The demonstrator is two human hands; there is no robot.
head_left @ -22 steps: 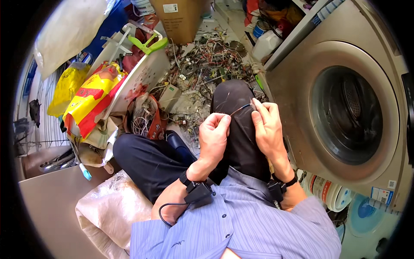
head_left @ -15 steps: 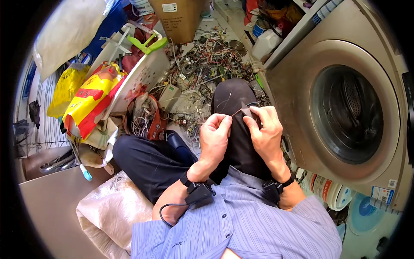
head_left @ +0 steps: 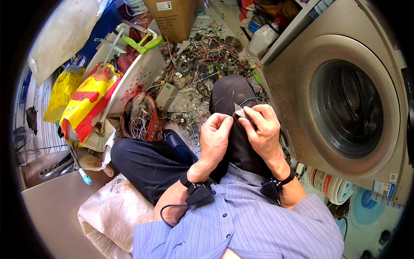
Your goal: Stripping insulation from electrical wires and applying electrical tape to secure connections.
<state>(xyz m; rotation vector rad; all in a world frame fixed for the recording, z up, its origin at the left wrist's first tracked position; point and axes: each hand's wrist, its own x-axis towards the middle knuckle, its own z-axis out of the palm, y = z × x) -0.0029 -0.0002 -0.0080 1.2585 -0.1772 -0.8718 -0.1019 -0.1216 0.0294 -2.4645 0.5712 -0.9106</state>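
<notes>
Above my raised knee, both hands work close together. Between thumb and fingers, my right hand (head_left: 264, 131) grips a small grey metal blade (head_left: 239, 111), its pointed tip sticking up toward the left. A blue wire (head_left: 249, 101) curves over the knee beside that hand. My left hand (head_left: 214, 136) is closed in a pinch just left of the blade; a thin wire showed at its fingertips a moment ago, and now its fingers mostly hide it. Fine strands lie on the dark trouser knee (head_left: 230, 88).
A heap of cut wires and small electronic scraps (head_left: 207, 56) covers the floor ahead. The washing machine (head_left: 293, 86) stands close on my right. At left are a red bag of wires (head_left: 154, 123), a white bin (head_left: 146, 71) and a pale sack (head_left: 110, 209). A cardboard box (head_left: 172, 21) stands beyond.
The blade in my right hand has tilted and now catches the light. My fingertips have drawn slightly closer together, and the thin wire between them shows less. The view has shifted a little.
</notes>
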